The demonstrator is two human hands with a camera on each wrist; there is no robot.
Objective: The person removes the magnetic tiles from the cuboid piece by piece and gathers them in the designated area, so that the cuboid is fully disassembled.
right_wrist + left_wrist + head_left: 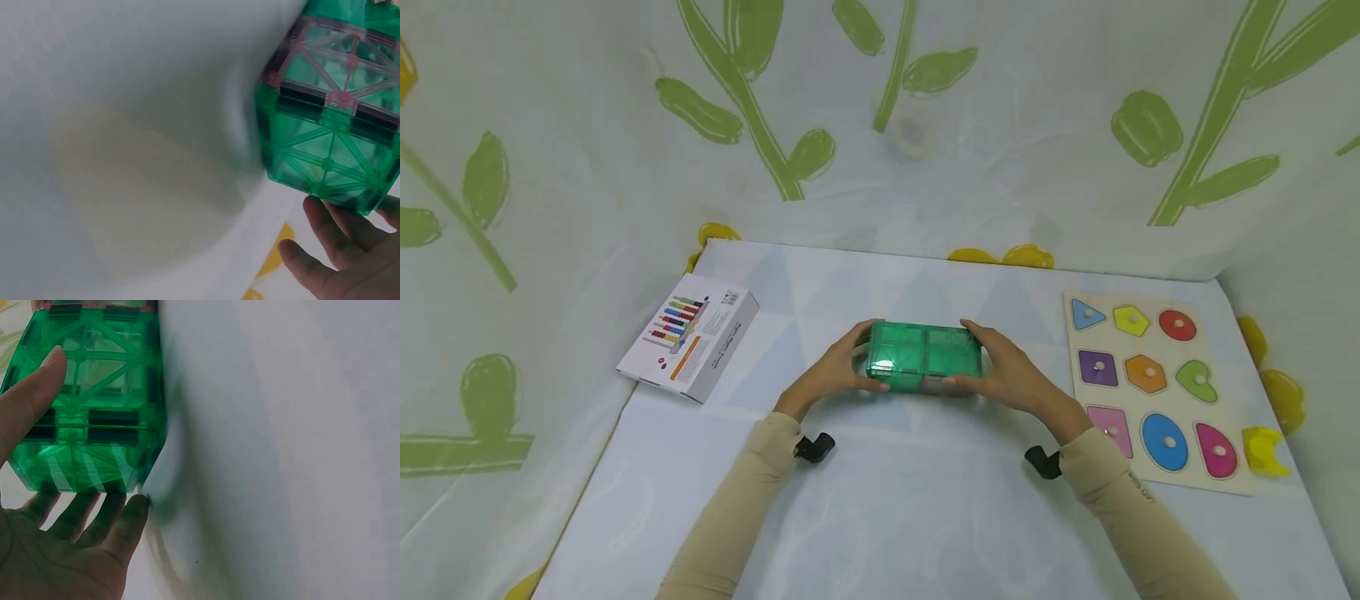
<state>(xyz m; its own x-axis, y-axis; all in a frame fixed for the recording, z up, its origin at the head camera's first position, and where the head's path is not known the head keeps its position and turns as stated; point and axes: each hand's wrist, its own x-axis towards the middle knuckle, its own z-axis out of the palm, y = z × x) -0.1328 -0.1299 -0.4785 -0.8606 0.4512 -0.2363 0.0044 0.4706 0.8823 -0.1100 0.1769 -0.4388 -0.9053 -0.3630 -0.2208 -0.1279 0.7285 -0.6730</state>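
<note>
A box-shaped block of translucent green magnetic tiles (924, 348) lies at the middle of the table, one pinkish tile (344, 65) showing in its front side. My left hand (835, 367) grips its left end; in the left wrist view the thumb (37, 387) lies over the front side and the fingertips touch the end. At the other end, my right hand (1011, 371) holds the block, thumb in front and index finger at the back corner. The right wrist view shows the right fingers (334, 234) against the end; the right thumb is out of that view.
A white box with a picture of a colored bead toy (688, 337) lies on the left. To the right are a wooden shape puzzle board (1112, 342) with knobbed pieces and a yellow curved piece (1262, 451). A leaf-patterned curtain (1000, 167) hangs behind the table.
</note>
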